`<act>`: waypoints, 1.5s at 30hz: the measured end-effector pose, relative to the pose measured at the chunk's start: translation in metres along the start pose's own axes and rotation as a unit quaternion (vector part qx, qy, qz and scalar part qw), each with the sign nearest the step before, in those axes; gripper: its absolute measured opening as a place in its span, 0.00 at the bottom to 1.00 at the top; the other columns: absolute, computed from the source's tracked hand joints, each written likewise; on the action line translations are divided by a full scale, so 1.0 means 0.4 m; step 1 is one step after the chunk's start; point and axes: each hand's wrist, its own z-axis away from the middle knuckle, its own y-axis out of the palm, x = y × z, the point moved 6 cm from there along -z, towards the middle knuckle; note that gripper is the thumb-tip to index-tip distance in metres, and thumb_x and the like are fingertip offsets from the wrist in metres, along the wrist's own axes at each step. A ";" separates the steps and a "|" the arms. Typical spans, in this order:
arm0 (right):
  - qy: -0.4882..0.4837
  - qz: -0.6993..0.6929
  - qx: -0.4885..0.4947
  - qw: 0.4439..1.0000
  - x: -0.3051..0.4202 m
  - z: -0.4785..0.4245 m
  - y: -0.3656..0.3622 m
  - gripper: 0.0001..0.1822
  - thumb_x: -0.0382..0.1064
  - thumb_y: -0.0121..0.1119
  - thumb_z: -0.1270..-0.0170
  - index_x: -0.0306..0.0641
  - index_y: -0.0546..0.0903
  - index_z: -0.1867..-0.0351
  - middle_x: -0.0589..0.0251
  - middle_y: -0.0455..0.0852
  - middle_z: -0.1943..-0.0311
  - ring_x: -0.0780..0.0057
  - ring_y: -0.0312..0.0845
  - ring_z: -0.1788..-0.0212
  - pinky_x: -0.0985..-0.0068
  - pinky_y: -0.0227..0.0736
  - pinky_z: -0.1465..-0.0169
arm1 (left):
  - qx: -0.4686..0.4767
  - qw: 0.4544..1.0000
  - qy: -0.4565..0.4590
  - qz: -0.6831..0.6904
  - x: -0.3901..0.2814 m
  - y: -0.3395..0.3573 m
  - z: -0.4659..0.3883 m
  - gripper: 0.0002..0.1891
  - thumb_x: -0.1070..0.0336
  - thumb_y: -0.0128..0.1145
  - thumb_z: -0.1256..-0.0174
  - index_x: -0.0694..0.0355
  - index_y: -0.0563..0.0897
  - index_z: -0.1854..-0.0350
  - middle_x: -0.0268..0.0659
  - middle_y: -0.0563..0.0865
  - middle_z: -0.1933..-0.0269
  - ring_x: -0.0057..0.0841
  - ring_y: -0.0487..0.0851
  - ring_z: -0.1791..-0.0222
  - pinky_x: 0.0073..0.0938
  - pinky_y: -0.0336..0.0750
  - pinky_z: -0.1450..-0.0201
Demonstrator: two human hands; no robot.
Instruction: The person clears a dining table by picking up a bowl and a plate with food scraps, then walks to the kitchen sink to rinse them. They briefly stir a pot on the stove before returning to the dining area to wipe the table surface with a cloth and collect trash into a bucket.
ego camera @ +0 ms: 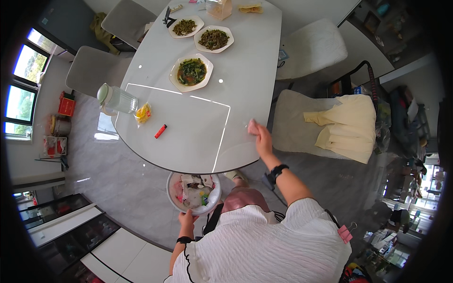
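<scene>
My right hand (264, 140) is over the right edge of the glossy table (177, 141), shut on a pink cloth (252, 127) that touches or hovers just above the tabletop; I cannot tell which. Below the table's front edge, my left hand (187, 220) grips the near rim of a white trash bin (215, 201). Crumpled tissue and wrappers (194, 192) fill much of the bin. Toward the table's left side lie a red lighter (160, 131) and a clear bag with yellow contents (143, 114). Beside the bag a glass pitcher (118, 99) with a pale green lid appears tilted by the lens.
Three plates of food stand farther back, the nearest holding cooked greens (191, 71). Behind them are a phone stand (168, 17) and a plastic bag (218, 9). A chair (290, 123) with a pale yellow garment (347, 131) adjoins the right side; grey chairs (93, 69) line the left.
</scene>
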 end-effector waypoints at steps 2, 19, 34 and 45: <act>-0.028 0.050 -0.017 0.998 -0.025 -0.014 0.020 0.29 0.21 0.47 0.46 0.38 0.74 0.39 0.52 0.78 0.42 0.52 0.72 0.39 0.59 0.64 0.34 | -0.004 1.000 -0.007 -0.007 -0.002 0.004 -0.005 0.16 0.72 0.54 0.36 0.69 0.71 0.47 0.45 0.82 0.54 0.37 0.86 0.66 0.36 0.88 0.68; 0.040 -0.405 0.108 0.907 0.182 -0.016 0.203 0.20 0.29 0.40 0.31 0.34 0.75 0.41 0.53 0.82 0.46 0.63 0.78 0.43 0.67 0.66 0.35 | -0.024 0.999 0.012 0.026 -0.017 0.004 0.004 0.15 0.72 0.54 0.36 0.70 0.73 0.48 0.48 0.83 0.57 0.40 0.87 0.68 0.37 0.88 0.70; -0.202 -0.150 0.258 0.933 0.486 0.232 0.696 0.19 0.37 0.48 0.37 0.43 0.82 0.47 0.57 0.80 0.42 0.59 0.71 0.37 0.63 0.60 0.33 | -0.076 0.994 -0.015 0.074 -0.024 -0.053 -0.047 0.17 0.72 0.52 0.39 0.74 0.70 0.49 0.50 0.82 0.56 0.43 0.87 0.65 0.40 0.88 0.67; -0.123 -0.015 0.062 0.990 0.111 -0.033 0.056 0.22 0.23 0.43 0.41 0.36 0.80 0.47 0.52 0.80 0.42 0.55 0.72 0.36 0.64 0.66 0.32 | -0.077 0.995 0.016 0.060 -0.006 -0.076 -0.042 0.17 0.71 0.55 0.38 0.72 0.70 0.49 0.49 0.82 0.56 0.42 0.87 0.65 0.39 0.88 0.69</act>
